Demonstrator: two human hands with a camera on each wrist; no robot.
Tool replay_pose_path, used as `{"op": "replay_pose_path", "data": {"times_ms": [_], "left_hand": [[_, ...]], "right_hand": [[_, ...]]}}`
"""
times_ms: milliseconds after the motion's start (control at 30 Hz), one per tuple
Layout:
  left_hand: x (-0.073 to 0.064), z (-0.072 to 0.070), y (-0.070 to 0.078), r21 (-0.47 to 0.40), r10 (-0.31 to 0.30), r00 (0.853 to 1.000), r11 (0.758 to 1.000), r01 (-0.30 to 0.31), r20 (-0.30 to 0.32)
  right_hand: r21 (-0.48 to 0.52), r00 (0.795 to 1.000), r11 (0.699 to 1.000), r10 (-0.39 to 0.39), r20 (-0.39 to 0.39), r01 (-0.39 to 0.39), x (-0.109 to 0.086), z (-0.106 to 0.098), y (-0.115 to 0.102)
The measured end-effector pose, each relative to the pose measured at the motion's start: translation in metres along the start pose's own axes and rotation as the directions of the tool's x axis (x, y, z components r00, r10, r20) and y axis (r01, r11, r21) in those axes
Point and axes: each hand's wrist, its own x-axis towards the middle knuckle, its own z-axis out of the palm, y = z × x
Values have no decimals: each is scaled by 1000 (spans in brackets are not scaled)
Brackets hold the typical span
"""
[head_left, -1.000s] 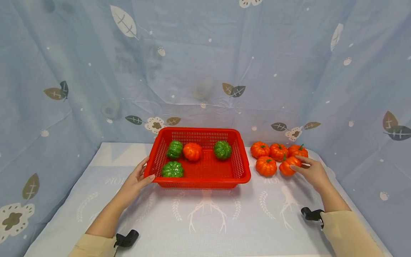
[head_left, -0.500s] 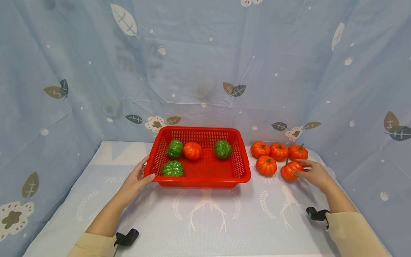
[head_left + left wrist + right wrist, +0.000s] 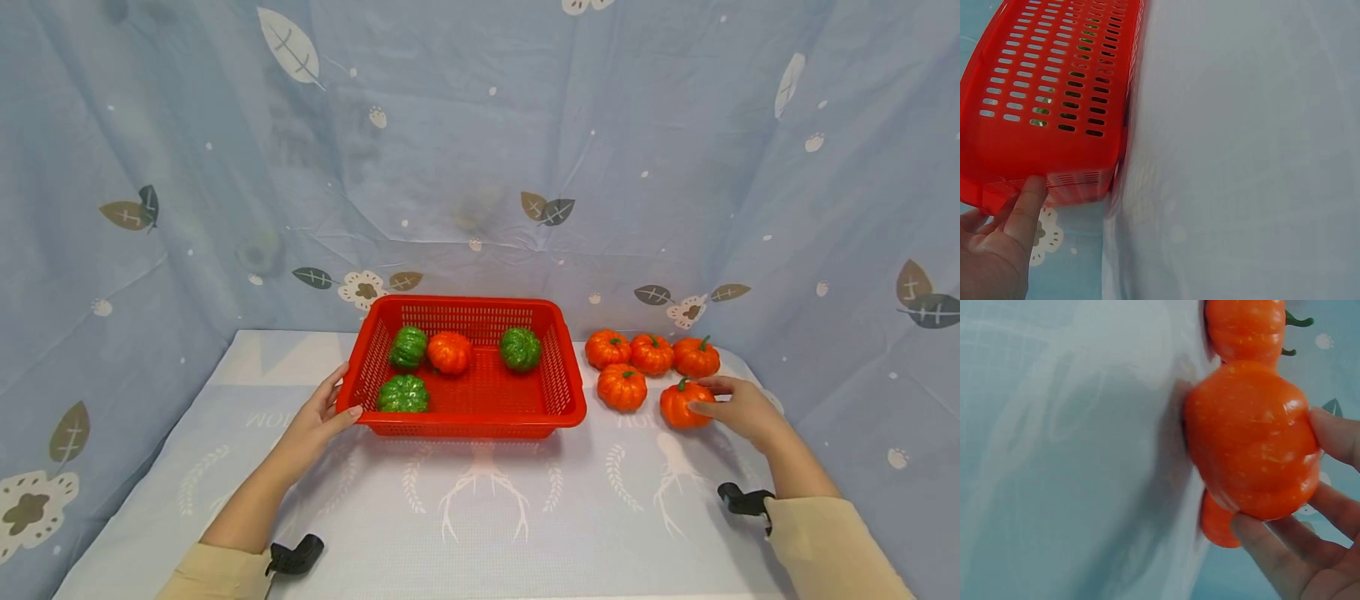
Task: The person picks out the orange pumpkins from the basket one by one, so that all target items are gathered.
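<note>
A red plastic basket (image 3: pixel 480 422) with slotted walls stands in the middle of the table. My left hand (image 3: pixel 315 427) grips its near left corner, thumb at the front rim and fingers along the left side; the left wrist view shows fingertips against the slotted wall (image 3: pixel 1047 144). Inside are three green pumpkins (image 3: pixel 403 394) and one orange pumpkin (image 3: pixel 450 353). To the right, my right hand (image 3: pixel 746 410) holds another orange pumpkin (image 3: pixel 684 406) between thumb and fingers, which reach round it in the right wrist view. Its green stem points up.
Several more orange pumpkins (image 3: pixel 622 387) sit grouped between the basket and the right hand. Patterned blue cloth (image 3: pixel 465 150) hangs behind and on both sides. A pale printed cloth (image 3: pixel 480 533) covers the table.
My right hand has shifted slightly right and toward me with its pumpkin, away from the others; the pumpkin's stem has tipped rightward. The left hand and basket have stayed put.
</note>
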Motion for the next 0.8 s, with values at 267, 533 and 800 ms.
{"op": "replay_pose_path", "data": {"times_ms": [267,533,800], "left_hand": [[0,0,0,-5,-4,1000,1000,4,0],[1,0,-1,-3,-7,1000,1000,7,5],[1,-1,-2,-2,-8,1000,1000,8,3]], "right_hand": [[123,997,992,-29,-77,38,9,15,4],[130,1000,991,13,-10,-12,12,10,6],[178,995,981,60,82,-74,21,11,7]]}}
